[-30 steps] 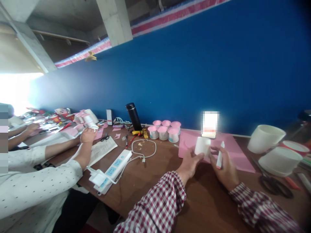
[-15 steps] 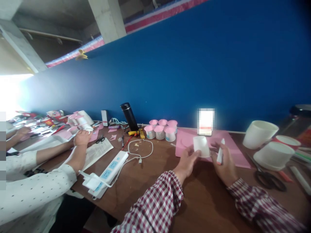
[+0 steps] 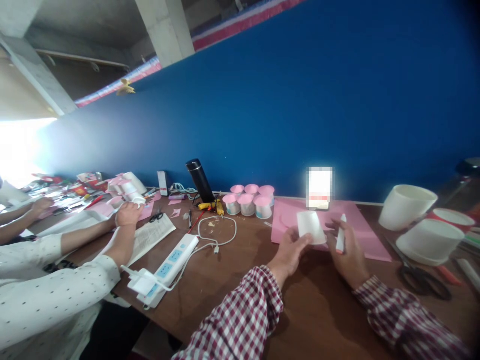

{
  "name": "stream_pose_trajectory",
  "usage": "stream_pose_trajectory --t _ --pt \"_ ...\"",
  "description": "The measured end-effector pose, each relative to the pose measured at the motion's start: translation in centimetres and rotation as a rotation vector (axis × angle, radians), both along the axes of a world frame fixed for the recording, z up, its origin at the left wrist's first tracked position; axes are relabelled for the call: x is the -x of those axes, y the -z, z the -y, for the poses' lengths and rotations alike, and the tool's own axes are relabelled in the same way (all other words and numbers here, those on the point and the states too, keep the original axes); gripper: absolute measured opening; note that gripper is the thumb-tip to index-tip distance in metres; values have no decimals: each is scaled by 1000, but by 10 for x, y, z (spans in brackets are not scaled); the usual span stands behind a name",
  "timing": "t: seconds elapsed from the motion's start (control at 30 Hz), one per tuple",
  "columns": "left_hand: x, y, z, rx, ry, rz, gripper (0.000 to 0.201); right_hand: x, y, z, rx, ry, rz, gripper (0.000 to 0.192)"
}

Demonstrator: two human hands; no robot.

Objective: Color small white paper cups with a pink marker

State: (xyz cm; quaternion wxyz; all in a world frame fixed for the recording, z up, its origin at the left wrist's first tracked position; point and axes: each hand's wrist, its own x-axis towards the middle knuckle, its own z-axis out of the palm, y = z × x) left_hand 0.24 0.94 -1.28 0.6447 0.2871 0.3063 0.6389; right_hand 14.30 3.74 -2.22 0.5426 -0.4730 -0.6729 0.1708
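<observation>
Two hands [image 3: 318, 252] hold unmarked white cup [image 3: 310, 226], marker [image 3: 340, 241]

flask [image 3: 199, 180] | power strip [image 3: 173, 256] | scissors [image 3: 425, 282] | pink-topped cups [image 3: 249, 200]

A small white paper cup [image 3: 311, 226] was held tilted above a pink sheet [image 3: 360, 235] on the brown table. Just to its right, a white marker [image 3: 340, 240] with a red end stood nearly upright.
</observation>
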Motion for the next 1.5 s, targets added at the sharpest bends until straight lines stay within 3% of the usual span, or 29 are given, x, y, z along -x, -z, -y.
stream_pose_trajectory --t 0.27,0.63,1.5 --pt "0 -5 4 -66 57 -44 39 2 2 -3 3 27 -38 35" --pt "1 -8 4 6 28 -26 41 1 3 -2 -28 26 -61 34" --pt "1 -5 4 -19 36 -48 37 3 -3 2 9 8 -60 32"
